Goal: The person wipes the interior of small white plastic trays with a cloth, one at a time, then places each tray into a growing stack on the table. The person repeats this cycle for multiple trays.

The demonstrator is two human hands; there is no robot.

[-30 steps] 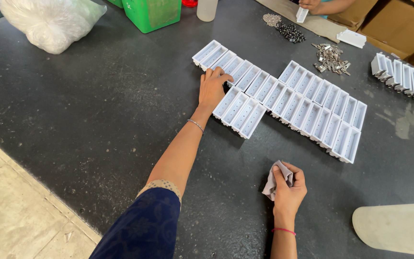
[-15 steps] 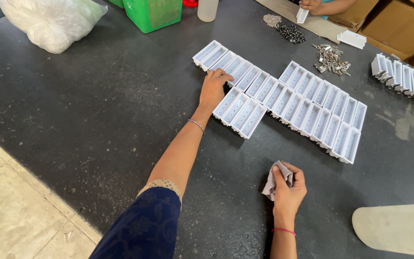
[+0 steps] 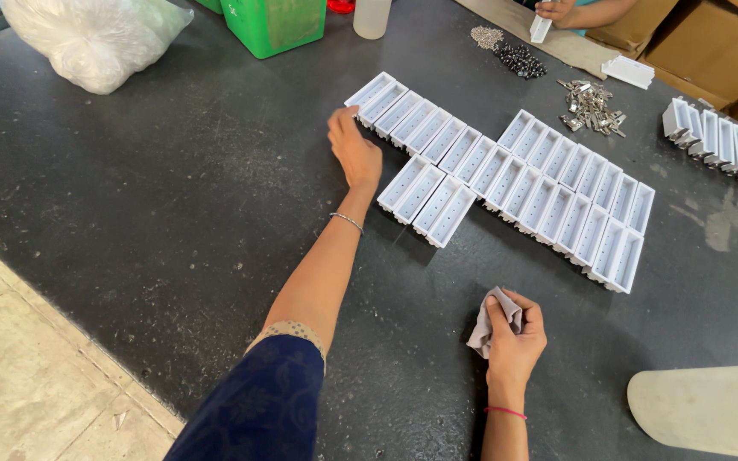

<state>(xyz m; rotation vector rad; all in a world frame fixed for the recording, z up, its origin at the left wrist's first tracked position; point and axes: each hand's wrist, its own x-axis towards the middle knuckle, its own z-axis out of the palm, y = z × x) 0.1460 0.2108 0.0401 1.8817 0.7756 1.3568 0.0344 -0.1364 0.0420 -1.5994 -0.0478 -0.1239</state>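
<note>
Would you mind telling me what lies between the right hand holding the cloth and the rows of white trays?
Nothing: in the head view, only bare dark table separates the right hand, clutching the grey cloth, from the white trays.

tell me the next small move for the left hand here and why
Probably close the left hand on the nearest white tray: it sits open at the end of the tray rows, just beside that tray, while the right hand already holds a grey cloth.

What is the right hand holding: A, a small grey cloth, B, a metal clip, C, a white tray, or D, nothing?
A: the right hand pinches a small crumpled grey cloth above the dark table, apart from the white trays.
</note>
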